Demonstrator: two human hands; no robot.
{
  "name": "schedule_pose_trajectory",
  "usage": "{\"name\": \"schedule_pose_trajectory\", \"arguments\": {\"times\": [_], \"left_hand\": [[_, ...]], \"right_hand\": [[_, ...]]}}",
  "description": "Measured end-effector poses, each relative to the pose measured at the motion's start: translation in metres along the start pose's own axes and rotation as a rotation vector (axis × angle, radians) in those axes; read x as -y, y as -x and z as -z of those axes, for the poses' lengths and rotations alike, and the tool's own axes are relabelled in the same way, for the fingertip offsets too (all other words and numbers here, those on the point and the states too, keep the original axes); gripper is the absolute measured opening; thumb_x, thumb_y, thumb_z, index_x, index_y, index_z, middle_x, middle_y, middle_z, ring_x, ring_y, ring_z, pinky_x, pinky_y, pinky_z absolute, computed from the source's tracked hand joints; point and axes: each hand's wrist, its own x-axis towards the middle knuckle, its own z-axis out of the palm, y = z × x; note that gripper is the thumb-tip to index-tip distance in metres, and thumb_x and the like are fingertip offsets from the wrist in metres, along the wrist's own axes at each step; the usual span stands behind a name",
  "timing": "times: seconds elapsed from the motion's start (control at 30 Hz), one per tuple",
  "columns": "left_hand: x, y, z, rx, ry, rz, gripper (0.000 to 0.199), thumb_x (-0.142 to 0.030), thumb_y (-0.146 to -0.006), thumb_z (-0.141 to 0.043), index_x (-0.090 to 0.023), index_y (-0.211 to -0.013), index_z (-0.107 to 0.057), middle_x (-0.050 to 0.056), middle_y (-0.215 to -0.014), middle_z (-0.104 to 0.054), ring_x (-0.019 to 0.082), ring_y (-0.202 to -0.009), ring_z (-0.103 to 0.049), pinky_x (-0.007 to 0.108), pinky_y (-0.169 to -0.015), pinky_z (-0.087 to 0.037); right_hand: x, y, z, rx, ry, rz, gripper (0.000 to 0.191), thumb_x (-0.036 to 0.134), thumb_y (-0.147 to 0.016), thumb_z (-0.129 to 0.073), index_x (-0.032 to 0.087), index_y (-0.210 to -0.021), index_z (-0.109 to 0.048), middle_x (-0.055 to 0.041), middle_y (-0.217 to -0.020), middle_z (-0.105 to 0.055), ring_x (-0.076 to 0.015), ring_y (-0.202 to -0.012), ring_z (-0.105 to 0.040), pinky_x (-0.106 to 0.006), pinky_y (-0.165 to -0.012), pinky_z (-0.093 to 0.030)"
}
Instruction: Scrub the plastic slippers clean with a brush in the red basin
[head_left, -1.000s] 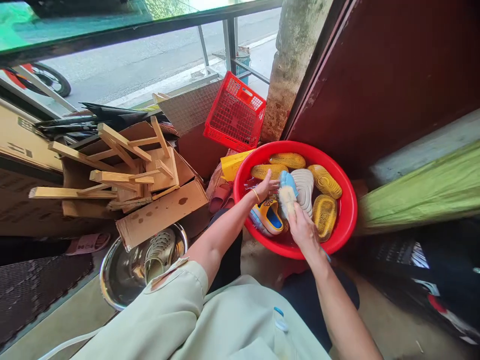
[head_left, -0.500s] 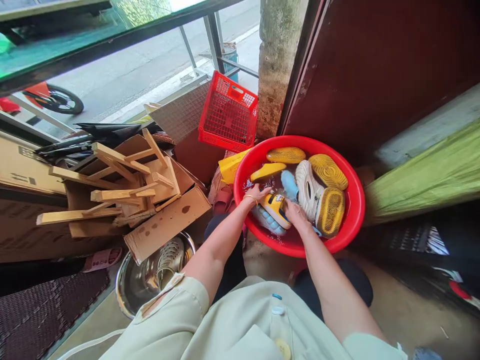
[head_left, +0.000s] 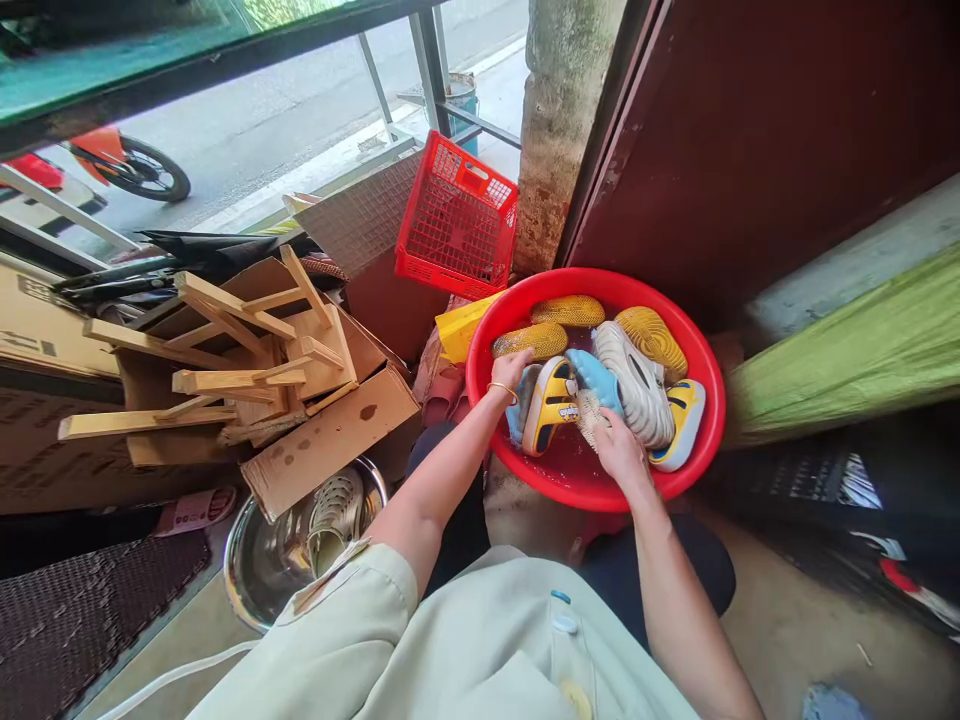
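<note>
My left hand (head_left: 511,370) is closed at the upper edge of a yellow clog (head_left: 549,408) with a white and orange sole, tilted up in the red tub (head_left: 705,400). Its fingertips are partly hidden. My right hand (head_left: 621,446) grips a scrub brush (head_left: 591,412) with pale bristles, close to the clog's right side. Around them in dark water lie a light blue shoe (head_left: 596,378), a white shoe (head_left: 636,385), another yellow clog (head_left: 679,428) and several yellow shoes with soles up (head_left: 568,311).
A red plastic crate (head_left: 457,215) leans behind the tub. To the left, a wooden stool (head_left: 300,350) lies upturned on cardboard, above a steel basin (head_left: 251,575) with a beige shoe (head_left: 335,510). A green cloth (head_left: 847,350) hangs at the right, beside a dark red door (head_left: 772,130).
The yellow clog has been tipped more upright, and the brush in my right hand now shows. My left hand moved up slightly. Other shoes in the tub have turned over.
</note>
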Motion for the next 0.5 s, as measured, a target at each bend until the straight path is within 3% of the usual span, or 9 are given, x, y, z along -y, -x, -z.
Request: {"name": "schedule_pose_trajectory", "arguments": {"times": [0.1,0.23,0.3,0.4,0.5], "left_hand": [[0.004,0.016,-0.002,0.044,-0.169,-0.045,0.049,-0.061,-0.090,-0.060,-0.019,-0.107,-0.080,0.009,-0.113,-0.078,0.028,-0.113,-0.069,0.035,-0.099,-0.050],[0.009,0.028,-0.008,0.128,-0.235,-0.002,0.066,-0.073,-0.088,-0.056,-0.018,-0.119,-0.074,0.013,-0.126,-0.074,0.030,-0.117,-0.067,0.037,-0.100,-0.050],[0.012,0.032,-0.013,0.144,-0.273,0.046,0.071,-0.077,-0.086,-0.053,-0.017,-0.118,-0.073,0.013,-0.126,-0.074,0.031,-0.116,-0.067,0.038,-0.099,-0.050],[0.017,0.036,-0.020,0.143,-0.324,0.053,0.068,-0.077,-0.087,-0.050,-0.018,-0.110,-0.074,0.011,-0.118,-0.076,0.031,-0.112,-0.067,0.039,-0.097,-0.051],[0.017,0.037,-0.021,0.129,-0.338,-0.014,0.061,-0.070,-0.090,-0.049,-0.016,-0.098,-0.076,0.011,-0.105,-0.077,0.029,-0.102,-0.068,0.038,-0.093,-0.052]], "right_hand": [[0.007,0.015,0.005,-0.088,-0.035,0.005,0.053,0.037,-0.102,-0.037,0.013,-0.145,-0.057,-0.0178,-0.129,-0.072,-0.0277,-0.113,-0.070,-0.040,-0.099,-0.054],[0.032,0.033,0.007,-0.238,-0.069,0.154,0.058,0.038,-0.104,-0.034,0.012,-0.153,-0.048,-0.0200,-0.131,-0.069,-0.0280,-0.115,-0.069,-0.038,-0.097,-0.055],[0.050,0.040,0.003,-0.185,0.028,0.181,0.058,0.039,-0.105,-0.033,0.017,-0.158,-0.044,-0.0188,-0.120,-0.071,-0.0268,-0.098,-0.072,-0.037,-0.085,-0.058],[0.072,0.037,-0.003,0.001,0.237,0.105,0.059,0.037,-0.106,-0.028,0.025,-0.163,-0.036,-0.0178,-0.109,-0.070,-0.0235,-0.075,-0.070,-0.036,-0.071,-0.058],[0.079,0.016,-0.005,0.066,0.313,0.024,0.060,0.035,-0.107,-0.025,0.026,-0.166,-0.029,-0.0207,-0.118,-0.066,-0.0242,-0.078,-0.070,-0.037,-0.071,-0.056]]}}
